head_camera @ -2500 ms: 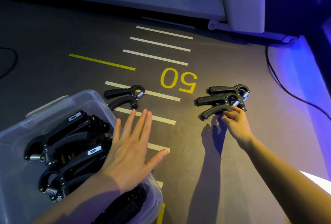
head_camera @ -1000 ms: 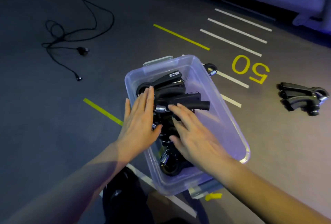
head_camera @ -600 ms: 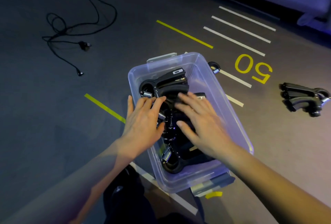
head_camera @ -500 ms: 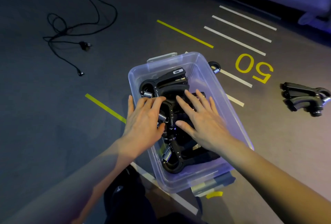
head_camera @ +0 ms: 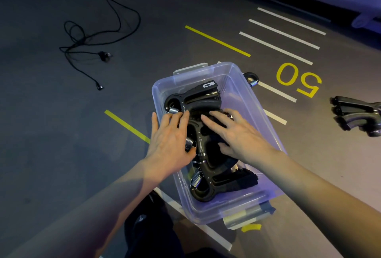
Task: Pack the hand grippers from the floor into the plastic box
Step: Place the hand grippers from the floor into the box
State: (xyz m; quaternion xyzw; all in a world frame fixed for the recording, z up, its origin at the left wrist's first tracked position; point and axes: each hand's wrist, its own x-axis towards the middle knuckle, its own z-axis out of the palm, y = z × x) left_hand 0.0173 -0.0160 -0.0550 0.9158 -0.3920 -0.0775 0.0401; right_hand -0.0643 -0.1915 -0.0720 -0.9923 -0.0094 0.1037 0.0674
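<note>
A clear plastic box stands on the dark floor in the middle of the view, holding several black hand grippers with steel springs. My left hand lies flat over the box's left rim, fingers spread on the grippers. Further right, my right hand presses flat on the pile inside the box, fingers apart. Neither hand grips anything. Two black hand grippers lie stacked on the floor at the far right. Another hand gripper peeks out behind the box's far right corner.
A loose black cable lies coiled on the floor at the upper left. White and yellow floor lines and a yellow "50" mark the floor beyond the box. A pale machine base sits at the top right.
My right hand carried a gripper from the floor pile into the box and let it go. Both hands now rest flat on the pile; in the last half second they barely shifted.
</note>
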